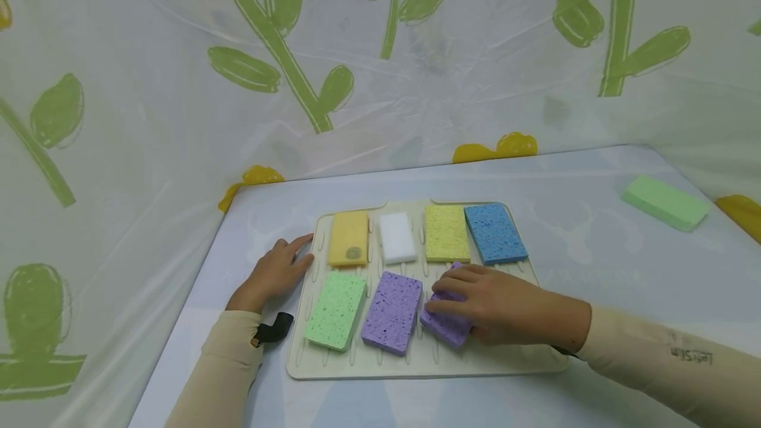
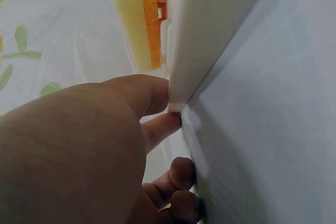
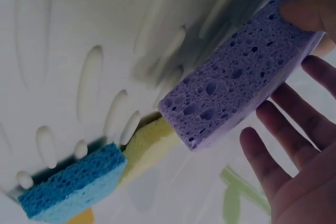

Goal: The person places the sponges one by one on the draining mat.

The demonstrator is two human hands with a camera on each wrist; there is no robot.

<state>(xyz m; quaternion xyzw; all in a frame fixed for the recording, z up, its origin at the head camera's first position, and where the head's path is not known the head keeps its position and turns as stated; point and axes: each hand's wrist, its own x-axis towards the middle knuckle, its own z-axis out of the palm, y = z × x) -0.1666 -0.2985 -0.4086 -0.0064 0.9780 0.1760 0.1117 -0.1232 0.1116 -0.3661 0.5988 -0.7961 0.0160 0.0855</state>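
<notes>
A purple sponge (image 1: 447, 330) is gripped by my right hand (image 1: 502, 306) over the right part of a cream ridged tray (image 1: 368, 367). In the right wrist view, this sponge (image 3: 231, 72) appears tilted, with the thumb (image 3: 310, 9) against its face. My left hand (image 1: 276, 276) touches the tray's left edge with thumb and forefinger extended. A light green sponge (image 1: 335, 310) and a second purple sponge (image 1: 392, 312) lie in the near row. Behind them lie a yellow-orange sponge (image 1: 349, 233), a white sponge (image 1: 397, 238), a pale yellow sponge (image 1: 446, 233) and a blue sponge (image 1: 495, 233).
Another light green block (image 1: 664, 203) lies apart at the table's far right. The tray rests on a pale table (image 1: 582, 216). A white curtain with green leaf prints (image 1: 148, 84) hangs behind and to the left.
</notes>
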